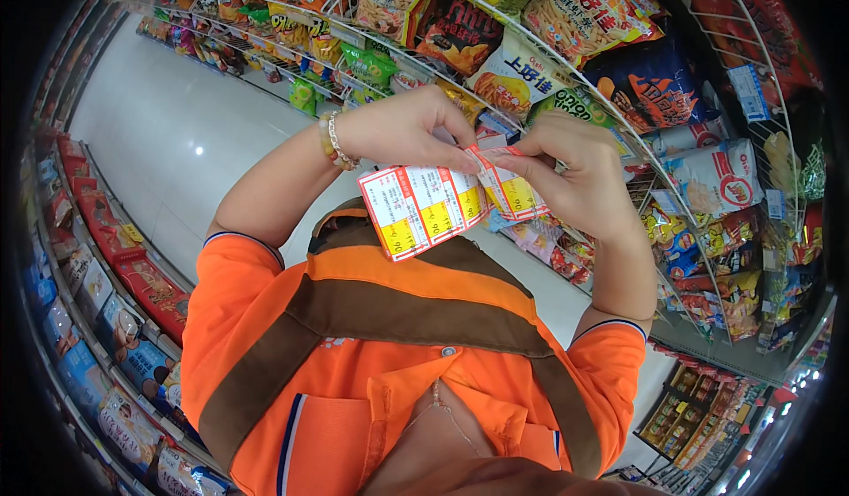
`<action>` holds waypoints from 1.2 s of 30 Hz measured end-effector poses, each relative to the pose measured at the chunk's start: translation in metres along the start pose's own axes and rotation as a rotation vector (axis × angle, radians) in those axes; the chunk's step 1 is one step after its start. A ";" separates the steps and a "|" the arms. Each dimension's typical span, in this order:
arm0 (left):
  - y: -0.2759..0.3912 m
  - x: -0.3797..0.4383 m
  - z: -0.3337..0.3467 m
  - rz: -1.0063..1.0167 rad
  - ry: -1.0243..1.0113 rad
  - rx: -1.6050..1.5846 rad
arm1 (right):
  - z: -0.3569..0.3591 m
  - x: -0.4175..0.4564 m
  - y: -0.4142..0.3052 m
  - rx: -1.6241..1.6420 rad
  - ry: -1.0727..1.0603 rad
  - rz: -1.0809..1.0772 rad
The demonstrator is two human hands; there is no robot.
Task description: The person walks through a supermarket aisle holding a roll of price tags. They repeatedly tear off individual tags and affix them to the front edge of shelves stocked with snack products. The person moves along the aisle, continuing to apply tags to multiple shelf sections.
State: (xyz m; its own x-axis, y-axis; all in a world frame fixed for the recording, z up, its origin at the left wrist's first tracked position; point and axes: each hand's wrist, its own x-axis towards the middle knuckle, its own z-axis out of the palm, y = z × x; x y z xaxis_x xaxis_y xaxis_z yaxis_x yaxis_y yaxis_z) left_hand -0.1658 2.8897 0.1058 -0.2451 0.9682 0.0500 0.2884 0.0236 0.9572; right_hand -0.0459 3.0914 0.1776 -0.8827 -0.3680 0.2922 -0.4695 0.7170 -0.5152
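A sheet of printed price tags point(424, 204), white and yellow with red borders, is held up between both hands in front of the brown and orange apron. My left hand point(414, 128), with a beaded bracelet at its wrist, pinches the sheet near its upper middle between thumb and fingers. Close beside it, my right hand point(567, 164) grips the upper edge of a smaller part of the tags point(514, 191), which lies at an angle to the larger part. The tags bear writing. Whether the two parts are joined is hidden near the fingertips.
Wire shelves with snack bags point(590, 12) curve along the top and right, close beyond the hands. Another shelf with red boxes point(142, 277) and packets runs down the left. A pale shiny floor point(172, 118) lies between them. Lower right stands a further rack of goods point(696, 410).
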 end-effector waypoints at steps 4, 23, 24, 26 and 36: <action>0.001 0.000 0.001 -0.009 0.015 -0.018 | 0.000 -0.002 0.000 0.087 0.060 0.044; -0.004 0.016 0.012 -0.179 -0.155 -0.418 | -0.006 -0.001 0.011 0.176 -0.037 0.265; -0.006 0.015 0.012 -0.178 -0.144 -0.405 | -0.008 -0.001 0.010 0.200 -0.071 0.334; -0.006 0.015 0.012 -0.158 -0.101 -0.289 | -0.011 -0.001 0.008 0.246 -0.139 0.471; -0.009 0.013 0.003 -0.212 -0.128 -0.087 | 0.007 -0.017 0.009 0.083 0.060 0.119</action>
State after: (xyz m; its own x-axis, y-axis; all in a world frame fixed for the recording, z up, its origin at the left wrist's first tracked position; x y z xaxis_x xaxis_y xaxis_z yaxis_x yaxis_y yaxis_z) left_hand -0.1691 2.9029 0.0974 -0.1713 0.9676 -0.1855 0.1612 0.2133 0.9636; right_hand -0.0349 3.0997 0.1625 -0.9307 -0.2454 0.2713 -0.3636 0.7014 -0.6131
